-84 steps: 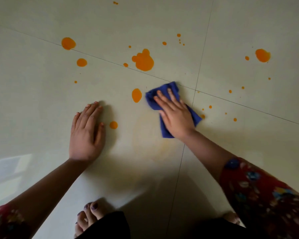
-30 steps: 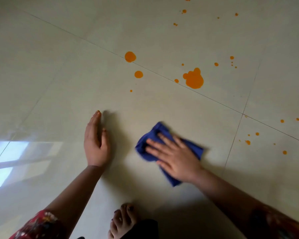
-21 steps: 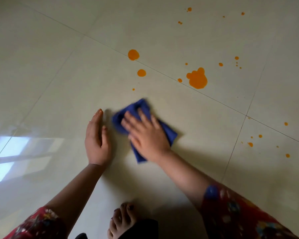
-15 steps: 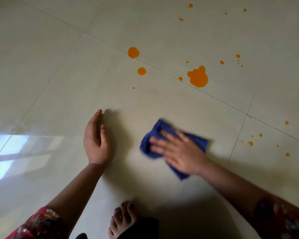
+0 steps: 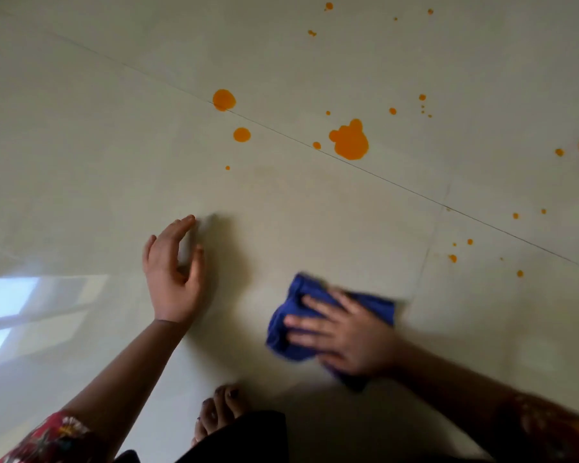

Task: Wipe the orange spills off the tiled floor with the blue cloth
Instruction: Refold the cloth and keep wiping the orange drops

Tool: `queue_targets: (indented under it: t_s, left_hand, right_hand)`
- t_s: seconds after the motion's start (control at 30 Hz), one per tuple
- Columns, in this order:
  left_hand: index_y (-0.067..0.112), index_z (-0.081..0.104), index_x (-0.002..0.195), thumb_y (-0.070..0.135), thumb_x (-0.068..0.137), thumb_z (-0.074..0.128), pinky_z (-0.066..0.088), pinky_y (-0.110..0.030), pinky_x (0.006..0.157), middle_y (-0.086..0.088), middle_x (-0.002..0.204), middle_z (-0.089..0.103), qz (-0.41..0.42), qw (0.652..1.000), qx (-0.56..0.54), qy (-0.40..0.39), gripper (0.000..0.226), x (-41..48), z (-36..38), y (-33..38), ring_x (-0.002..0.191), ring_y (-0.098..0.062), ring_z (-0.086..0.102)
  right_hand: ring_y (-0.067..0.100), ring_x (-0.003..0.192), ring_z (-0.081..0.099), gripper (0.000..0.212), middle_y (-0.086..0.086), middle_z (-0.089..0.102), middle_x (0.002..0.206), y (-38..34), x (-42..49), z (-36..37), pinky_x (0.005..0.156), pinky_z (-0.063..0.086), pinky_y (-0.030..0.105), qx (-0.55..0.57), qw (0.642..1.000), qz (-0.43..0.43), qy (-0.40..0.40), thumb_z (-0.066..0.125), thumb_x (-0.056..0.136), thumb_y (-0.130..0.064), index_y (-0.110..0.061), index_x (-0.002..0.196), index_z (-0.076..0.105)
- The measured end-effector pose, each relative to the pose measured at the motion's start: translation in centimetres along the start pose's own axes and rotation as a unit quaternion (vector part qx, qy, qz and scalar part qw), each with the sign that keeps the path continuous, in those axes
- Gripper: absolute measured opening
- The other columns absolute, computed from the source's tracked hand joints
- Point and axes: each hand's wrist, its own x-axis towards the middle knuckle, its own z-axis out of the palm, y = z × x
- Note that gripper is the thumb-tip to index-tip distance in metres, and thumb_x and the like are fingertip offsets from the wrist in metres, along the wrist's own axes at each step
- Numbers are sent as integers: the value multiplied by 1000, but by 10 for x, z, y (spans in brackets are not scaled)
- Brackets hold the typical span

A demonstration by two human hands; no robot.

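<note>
Tiled floor (image 5: 298, 208) looking glazed, glossy, smooth, pale cream; mirroring bright window patch (image 5: 10, 299) at 9 o'clock. Thin dark grout line (image 5: 398, 184) running matt between tiles. Orange spills (image 5: 350, 143) at 1 o'clock sitting as opaque, smooth-edged blobs, giving little shine. Blue cloth (image 5: 291, 295) at 5 o'clock looking soft, matt, crumpled; weave blurring. Left sleeve (image 5: 54, 439) at 7 o'clock, right sleeve (image 5: 549, 429) at 4 o'clock showing printed floral fabric, matt. Black garment (image 5: 241, 436) at 6 o'clock looking plain, matt.

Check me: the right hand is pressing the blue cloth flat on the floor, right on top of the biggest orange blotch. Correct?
Not quite. The right hand presses the blue cloth flat on the floor, but on a bare patch nearer the person; the biggest orange blotch lies farther off, apart from the cloth. The head view shows it.
</note>
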Motion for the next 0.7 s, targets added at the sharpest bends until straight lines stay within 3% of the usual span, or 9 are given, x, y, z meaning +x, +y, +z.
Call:
queue_targets:
  t_s: [0.1,0.2,0.23,0.33,0.4,0.47,0.6,0.67,0.7]
  left_hand:
    - [11,52,135,24,85,46,27,-53,112,-5,142,51,48,993,21,-103,51,-7,28,29,135,-24,42]
    - [17,37,147,33,88,46,18,-44,118,0,156,32,97,970,59,-215,62,-8,59,54,147,-18,22]
    - [19,31,150,37,89,45,13,-41,119,1,160,23,120,958,77,-248,65,-7,71,62,149,-16,14]
    - [22,15,155,61,88,39,-1,-34,120,4,163,5,194,916,158,-312,81,-3,92,75,150,-13,-1]
    - [23,14,155,73,85,34,5,-41,121,0,163,6,253,881,224,-330,88,-5,102,79,150,-17,3]
    - [23,15,155,75,85,28,12,-48,119,-3,163,10,278,861,267,-332,89,-10,106,81,150,-19,8]
    - [28,10,155,75,86,25,11,-52,119,-1,163,6,284,852,289,-332,84,-11,110,81,150,-20,6]
    - [30,9,155,74,87,25,8,-52,119,0,164,5,276,851,293,-338,82,-11,110,83,150,-19,3]
    - [31,8,155,74,87,25,7,-52,119,1,164,4,272,850,296,-340,82,-11,110,84,151,-18,3]
  right_hand:
    - [26,145,25,51,-8,26,157,67,-18,-8,115,17,50,-20,978,205,27,29,100,-44,-34,150,27]
    - [25,146,24,52,-8,30,156,71,19,-17,115,22,49,10,886,454,94,32,98,-43,-30,149,33]
    - [25,147,22,53,-8,29,157,56,24,-14,116,20,49,16,878,469,96,32,98,-44,-29,149,33]
    - [23,147,18,53,-8,24,159,18,-18,-4,116,14,44,25,951,305,33,30,100,-46,-30,150,28]
    - [25,146,23,54,-7,25,157,34,-76,1,115,16,46,17,960,280,18,30,98,-47,-34,151,23]
    - [31,144,25,59,-3,29,156,64,-126,5,114,21,54,25,906,422,30,31,96,-45,-34,152,17]
    - [27,149,10,63,-6,19,160,130,-130,-5,117,13,54,58,705,702,82,14,95,-51,-27,153,23]
    - [27,149,10,64,-8,20,160,139,-91,-10,118,11,50,63,689,715,99,14,94,-52,-27,152,26]
    - [26,148,13,61,-8,22,159,133,-78,-10,119,11,48,63,716,687,105,18,95,-50,-28,151,28]
